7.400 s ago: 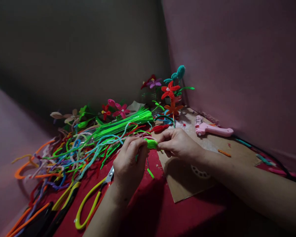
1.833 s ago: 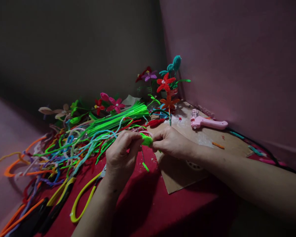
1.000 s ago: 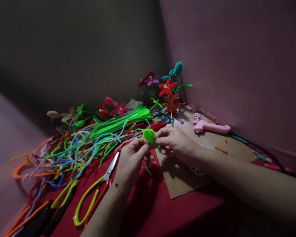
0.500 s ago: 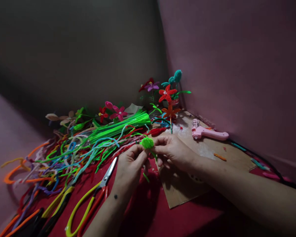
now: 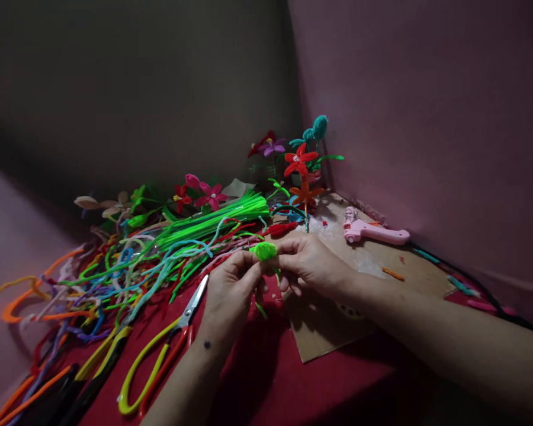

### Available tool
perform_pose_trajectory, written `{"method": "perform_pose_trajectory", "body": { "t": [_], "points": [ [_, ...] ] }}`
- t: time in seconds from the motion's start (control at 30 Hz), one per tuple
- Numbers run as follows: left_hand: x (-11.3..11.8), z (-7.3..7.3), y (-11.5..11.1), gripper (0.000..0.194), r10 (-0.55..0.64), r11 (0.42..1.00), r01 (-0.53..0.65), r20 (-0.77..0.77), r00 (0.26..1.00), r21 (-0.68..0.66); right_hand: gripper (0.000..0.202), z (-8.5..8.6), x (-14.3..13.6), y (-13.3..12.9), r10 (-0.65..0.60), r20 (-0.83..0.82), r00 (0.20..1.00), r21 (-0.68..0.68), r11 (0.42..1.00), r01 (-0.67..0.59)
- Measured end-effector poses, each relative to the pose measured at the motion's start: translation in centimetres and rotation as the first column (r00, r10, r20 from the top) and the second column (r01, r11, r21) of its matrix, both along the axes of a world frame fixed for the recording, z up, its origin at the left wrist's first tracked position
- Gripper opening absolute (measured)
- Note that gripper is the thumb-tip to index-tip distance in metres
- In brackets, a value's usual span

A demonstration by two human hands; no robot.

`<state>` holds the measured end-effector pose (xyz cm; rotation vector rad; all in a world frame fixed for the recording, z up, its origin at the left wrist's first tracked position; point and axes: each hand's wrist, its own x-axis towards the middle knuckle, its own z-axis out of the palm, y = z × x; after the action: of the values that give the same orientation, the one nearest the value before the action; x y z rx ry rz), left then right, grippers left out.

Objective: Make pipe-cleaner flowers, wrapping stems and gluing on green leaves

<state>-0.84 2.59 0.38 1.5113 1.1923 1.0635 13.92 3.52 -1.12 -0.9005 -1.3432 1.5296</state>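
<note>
Left hand (image 5: 231,290) and right hand (image 5: 308,263) both pinch green piece (image 5: 265,251), grips nearly closed. Scissors (image 5: 187,316) lie left on red tabletop (image 5: 324,387).

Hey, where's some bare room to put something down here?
The red cloth between the left forearm and the cardboard's near corner looks bare, though shadowed. A smaller bare patch is on the cardboard, right of the orange snippet. The left is crowded: fuzzy stems, scissors.

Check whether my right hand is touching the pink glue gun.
Apart. The head view shows cardboard between your right hand and the pink glue gun, which lies beyond it.
</note>
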Motion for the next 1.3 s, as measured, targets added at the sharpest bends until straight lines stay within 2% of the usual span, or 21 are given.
{"method": "perform_pose_trajectory", "body": {
  "t": [0.07,0.13,0.2,0.27,0.33,0.37,0.43,0.57,0.7,0.8,0.93,1.03,1.13,1.17,1.2,1.27,1.3],
  "points": [
    [-0.2,0.1,0.1,0.013,-0.03,1.0,0.03,0.058,0.998,-0.004,0.013,0.1,0.0,-0.2,-0.083,0.088,0.993,0.099,0.992,0.074],
    [-0.5,0.2,0.1,0.016,-0.07,0.998,0.068,0.137,0.988,0.017,0.015,0.0,0.1,-0.3,-0.214,0.173,0.961,0.296,0.942,0.157],
    [-0.7,0.3,0.1,0.021,-0.08,0.995,0.068,0.19,0.979,0.07,0.017,-0.2,0.1,-0.3,-0.376,0.223,0.9,0.541,0.815,0.207],
    [-0.7,0.6,-0.1,0.023,-0.068,0.991,0.043,0.198,0.978,0.127,0.017,-0.6,0.1,-0.2,-0.516,0.213,0.83,0.737,0.643,0.21],
    [-0.5,0.7,-0.4,0.022,-0.064,0.984,0.034,0.167,0.984,0.177,0.017,-1.0,0.1,-0.1,-0.599,0.169,0.783,0.849,0.492,0.193],
    [-0.3,0.8,-0.6,0.022,-0.057,0.979,0.025,0.15,0.987,0.204,0.018,-1.2,0.1,0.0,-0.621,0.149,0.769,0.879,0.44,0.185],
    [0.0,0.8,-1.0,0.023,-0.039,0.966,0.006,0.122,0.992,0.26,0.019,-1.4,0.1,0.1,-0.649,0.124,0.751,0.912,0.373,0.172],
    [0.3,0.6,-1.7,0.018,-0.018,0.941,-0.015,0.093,0.996,0.339,0.019,-1.5,0.3,0.0,-0.683,0.124,0.72,0.938,0.317,0.14],
    [0.4,0.4,-2.0,0.009,0.011,0.918,-0.037,0.069,0.998,0.395,0.02,-1.3,0.4,-0.3,-0.696,0.142,0.704,0.945,0.306,0.112],
    [0.4,0.2,-2.1,0.01,0.04,0.906,-0.066,0.072,0.997,0.417,0.022,-1.1,0.5,-0.5,-0.712,0.151,0.685,0.952,0.291,0.092],
    [0.5,0.2,-2.1,0.01,0.05,0.91,-0.08,0.083,0.995,0.408,0.022,-1.0,0.5,-0.5,-0.723,0.108,0.682,0.969,0.23,0.089],
    [0.4,0.2,-2.0,0.012,0.038,0.926,-0.076,0.109,0.993,0.371,0.022,-1.1,0.5,-0.4,-0.701,0.099,0.707,0.966,0.239,0.102],
    [0.4,0.2,-1.8,0.026,0.014,0.93,-0.069,0.153,0.988,0.36,0.02,-1.1,0.4,-0.2,-0.664,0.08,0.744,0.928,0.321,0.187],
    [0.4,0.2,-1.7,0.032,0.005,0.928,-0.064,0.161,0.987,0.366,0.02,-1.0,0.3,-0.2,-0.645,0.072,0.76,0.892,0.383,0.24],
    [0.3,0.2,-1.5,0.037,-0.002,0.926,-0.058,0.16,0.987,0.372,0.019,-0.8,0.3,-0.2,-0.61,0.072,0.789,0.829,0.476,0.293],
    [0.3,0.2,-1.3,0.039,0.003,0.93,-0.051,0.13,0.991,0.364,0.016,-0.2,0.4,-0.1,-0.481,0.084,0.872,0.609,0.718,0.338],
    [0.3,0.3,-1.1,0.036,0.013,0.935,-0.051,0.109,0.994,0.351,0.014,0.1,0.5,-0.1,-0.388,0.083,0.918,0.466,0.829,0.308]
  ]
}}
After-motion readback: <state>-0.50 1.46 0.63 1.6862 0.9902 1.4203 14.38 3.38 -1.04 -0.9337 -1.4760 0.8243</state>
